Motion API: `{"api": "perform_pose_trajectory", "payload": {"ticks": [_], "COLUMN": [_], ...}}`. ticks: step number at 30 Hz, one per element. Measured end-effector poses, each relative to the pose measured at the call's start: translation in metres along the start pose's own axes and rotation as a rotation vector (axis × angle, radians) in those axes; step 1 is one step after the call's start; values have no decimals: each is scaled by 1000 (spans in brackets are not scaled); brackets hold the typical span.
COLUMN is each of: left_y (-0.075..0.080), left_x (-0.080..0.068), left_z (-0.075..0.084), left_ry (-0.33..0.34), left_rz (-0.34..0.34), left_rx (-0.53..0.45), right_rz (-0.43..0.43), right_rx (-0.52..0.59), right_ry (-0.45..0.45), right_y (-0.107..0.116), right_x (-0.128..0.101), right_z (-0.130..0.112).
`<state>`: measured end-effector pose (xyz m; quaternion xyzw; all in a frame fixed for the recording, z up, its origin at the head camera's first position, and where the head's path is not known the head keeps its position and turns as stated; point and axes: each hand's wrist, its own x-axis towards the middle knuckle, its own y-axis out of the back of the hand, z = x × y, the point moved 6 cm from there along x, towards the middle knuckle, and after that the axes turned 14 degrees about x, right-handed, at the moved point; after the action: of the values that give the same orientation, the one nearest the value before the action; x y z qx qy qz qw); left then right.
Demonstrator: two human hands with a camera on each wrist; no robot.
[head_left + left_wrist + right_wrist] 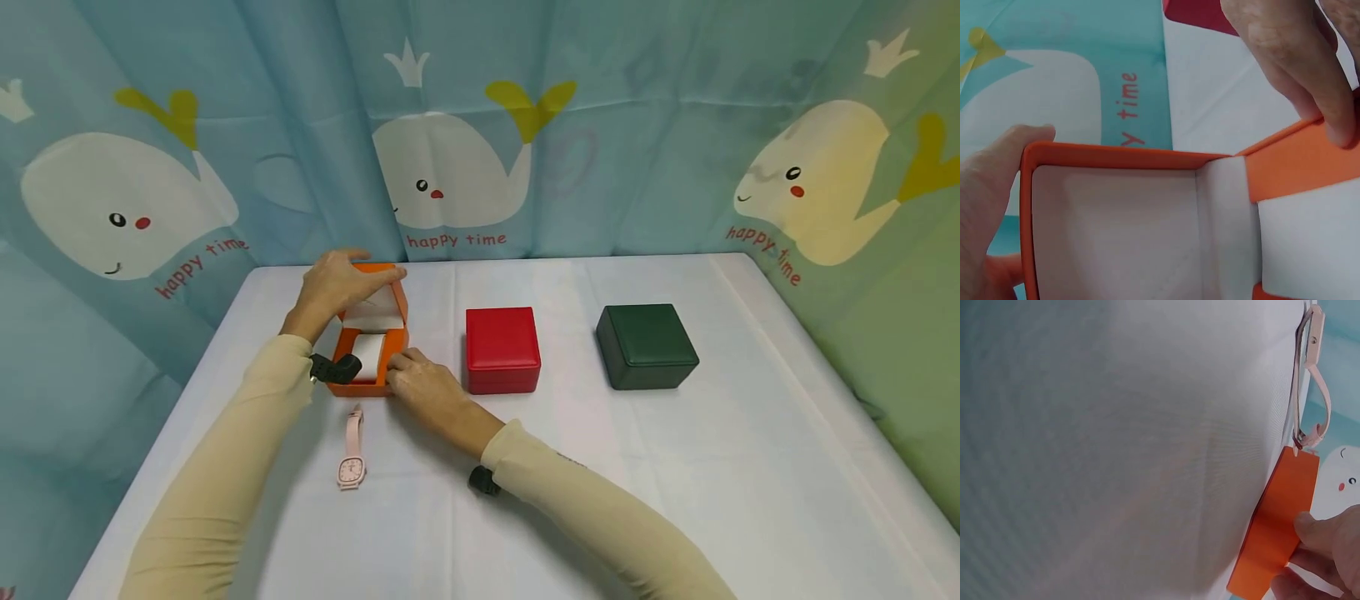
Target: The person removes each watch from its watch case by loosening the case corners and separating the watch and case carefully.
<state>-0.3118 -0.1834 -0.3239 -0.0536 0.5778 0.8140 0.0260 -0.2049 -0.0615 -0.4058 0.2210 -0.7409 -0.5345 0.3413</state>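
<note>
Head view: a person in long beige sleeves works at an orange box [372,346] standing open near the far left corner of the white-covered surface [675,467]. The left hand [333,283] curls over the top edge of the raised lid [378,310], thumb behind and fingers across the front, holding it upright. The right hand [423,385] pinches the box's front right corner with bent fingers. Inside the box sits a white cushion [369,357]. A pink wristwatch [351,450] lies flat on the surface just in front of the box, toward the near edge, touched by neither hand. To the right of the orange box, along the same line, stand a closed red box [502,349] and, farther toward the right edge, a closed dark green box [646,345]. A whale-print curtain [480,125] hangs behind.
</note>
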Motion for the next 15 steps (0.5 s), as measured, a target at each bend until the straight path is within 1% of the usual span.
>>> {"api": "perform_pose_trajectory", "payload": {"ticks": [5, 12, 15], "left_y": [1, 2, 2], "left_x": [-2, -4, -6], "left_z": [-3, -7, -7], "left_ry": [15, 7, 1], "left_rz": [-35, -26, -36], "left_rx": [11, 64, 78], "right_rz": [-19, -23, -21], "right_rx": [13, 33, 35], "right_ry": [-22, -32, -31], "right_y": [0, 1, 2], "right_x": [1, 1, 1], "right_z": [0, -1, -2]}}
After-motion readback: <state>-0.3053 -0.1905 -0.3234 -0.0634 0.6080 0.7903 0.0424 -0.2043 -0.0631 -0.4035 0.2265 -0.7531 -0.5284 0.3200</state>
